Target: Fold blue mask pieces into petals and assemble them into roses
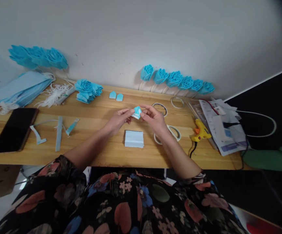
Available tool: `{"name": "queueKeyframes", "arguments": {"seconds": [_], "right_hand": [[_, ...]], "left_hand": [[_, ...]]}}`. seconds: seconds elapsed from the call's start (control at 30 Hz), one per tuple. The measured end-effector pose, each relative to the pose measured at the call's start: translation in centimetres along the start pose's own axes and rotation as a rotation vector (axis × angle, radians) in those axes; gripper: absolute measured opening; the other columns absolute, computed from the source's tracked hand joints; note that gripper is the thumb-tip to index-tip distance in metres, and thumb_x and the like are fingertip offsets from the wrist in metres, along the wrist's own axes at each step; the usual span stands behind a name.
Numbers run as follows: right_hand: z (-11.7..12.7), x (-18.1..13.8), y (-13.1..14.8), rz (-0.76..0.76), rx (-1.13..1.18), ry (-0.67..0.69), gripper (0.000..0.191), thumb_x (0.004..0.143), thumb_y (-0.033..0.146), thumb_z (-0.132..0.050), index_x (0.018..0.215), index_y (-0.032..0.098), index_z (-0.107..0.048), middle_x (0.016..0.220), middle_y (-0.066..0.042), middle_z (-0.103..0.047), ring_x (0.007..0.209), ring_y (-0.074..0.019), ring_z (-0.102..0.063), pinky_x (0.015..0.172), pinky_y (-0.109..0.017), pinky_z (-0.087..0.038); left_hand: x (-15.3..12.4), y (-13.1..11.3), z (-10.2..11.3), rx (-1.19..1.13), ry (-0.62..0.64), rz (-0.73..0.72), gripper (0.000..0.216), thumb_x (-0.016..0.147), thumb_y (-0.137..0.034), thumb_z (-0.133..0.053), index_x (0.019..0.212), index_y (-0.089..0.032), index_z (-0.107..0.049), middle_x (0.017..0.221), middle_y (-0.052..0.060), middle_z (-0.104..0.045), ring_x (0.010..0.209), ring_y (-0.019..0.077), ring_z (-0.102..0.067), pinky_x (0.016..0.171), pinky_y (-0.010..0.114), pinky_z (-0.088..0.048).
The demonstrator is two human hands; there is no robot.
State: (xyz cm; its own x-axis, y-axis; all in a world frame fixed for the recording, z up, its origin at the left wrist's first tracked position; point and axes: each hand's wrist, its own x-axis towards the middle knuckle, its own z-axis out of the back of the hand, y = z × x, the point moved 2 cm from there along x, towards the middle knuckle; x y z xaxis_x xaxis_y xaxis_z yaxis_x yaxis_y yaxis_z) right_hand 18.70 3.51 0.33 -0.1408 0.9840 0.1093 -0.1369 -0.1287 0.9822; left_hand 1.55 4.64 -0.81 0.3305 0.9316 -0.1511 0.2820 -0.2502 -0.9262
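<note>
**Folding a small blue piece between both hands**

While the two hands meet above the middle of the desk [106,152], they pinch one small folded blue piece [137,112] between them: the left hand [118,120] grips its near-left edge with thumb and fingertips, and the right hand [153,118] closes on its right side the same way. The piece is held clear of the wood, just above and beyond a flat stack of pale blue sheets [134,138] that lies directly below the hands.

By my reading, the step in hand is creasing or tucking a corner of the piece into a pointed petal shape; the next move would call for a firm, even press along the fold without letting the thin layers slip.

The material looks soft, matte and non-woven, like mask fabric, light enough to hold a crease. Two finished pointed petals [115,96] lie beyond the left hand. Farther beyond, rolled blue roses [177,79] line the wall, with another cluster of roses [88,90] off to the left. Cut blue strips [58,130] lie flat well left of the left hand, near a dark phone [15,129]. Just beside the right wrist sit white tape rings [171,133], and a yellow glue gun [200,130], hard plastic, rests farther right.
</note>
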Motion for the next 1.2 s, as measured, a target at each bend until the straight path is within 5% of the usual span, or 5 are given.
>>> {"name": "queueKeyframes", "arguments": {"seconds": [0.33, 0.6, 0.93, 1.2], "right_hand": [[-1.3, -1.5, -0.7, 0.089, -0.137, 0.050, 0.049, 0.082, 0.026, -0.062, 0.131, 0.021, -0.056, 0.077, 0.003, -0.061, 0.072, -0.0121, -0.057, 0.072, -0.028, -0.048], [-0.7, -1.6, -0.9, 0.030, -0.049, 0.124, 0.047, 0.085, 0.034, -0.062, 0.130, 0.023, -0.058, 0.087, -0.001, -0.064, 0.076, -0.0138, -0.059, 0.071, -0.029, -0.049], [-0.8, -1.7, -1.0, -0.073, -0.088, 0.077, 0.029, 0.082, 0.049, -0.067, 0.079, 0.020, -0.066, 0.069, 0.001, -0.060, 0.063, -0.0123, -0.052, 0.061, -0.027, -0.042], [-0.6, -1.6, -1.3, -0.040, -0.123, 0.102, 0.019, 0.082, 0.038, -0.064, 0.076, 0.019, -0.064, 0.068, 0.002, -0.058, 0.061, -0.0113, -0.048, 0.059, -0.026, -0.037]], "left_hand": [[0.0, -0.3, 0.1, 0.237, 0.038, -0.039, 0.028, 0.067, -0.039, -0.077, 0.069, -0.015, -0.062, 0.065, -0.003, -0.059, 0.063, 0.0091, -0.049, 0.065, 0.024, -0.040], [-0.2, -0.7, 0.3, 0.222, 0.031, 0.006, 0.023, 0.069, -0.036, -0.073, 0.068, -0.015, -0.064, 0.065, -0.001, -0.060, 0.062, 0.0098, -0.050, 0.062, 0.024, -0.041], [-0.1, -0.3, 0.2, 0.224, 0.021, -0.023, 0.023, 0.070, -0.035, -0.074, 0.067, -0.015, -0.064, 0.065, -0.001, -0.059, 0.059, 0.0086, -0.048, 0.060, 0.024, -0.040], [-0.1, -0.1, 0.3, 0.167, 0.040, 0.031, 0.026, 0.069, -0.038, -0.076, 0.066, -0.015, -0.063, 0.063, -0.001, -0.058, 0.059, 0.0091, -0.049, 0.060, 0.024, -0.039]]}}
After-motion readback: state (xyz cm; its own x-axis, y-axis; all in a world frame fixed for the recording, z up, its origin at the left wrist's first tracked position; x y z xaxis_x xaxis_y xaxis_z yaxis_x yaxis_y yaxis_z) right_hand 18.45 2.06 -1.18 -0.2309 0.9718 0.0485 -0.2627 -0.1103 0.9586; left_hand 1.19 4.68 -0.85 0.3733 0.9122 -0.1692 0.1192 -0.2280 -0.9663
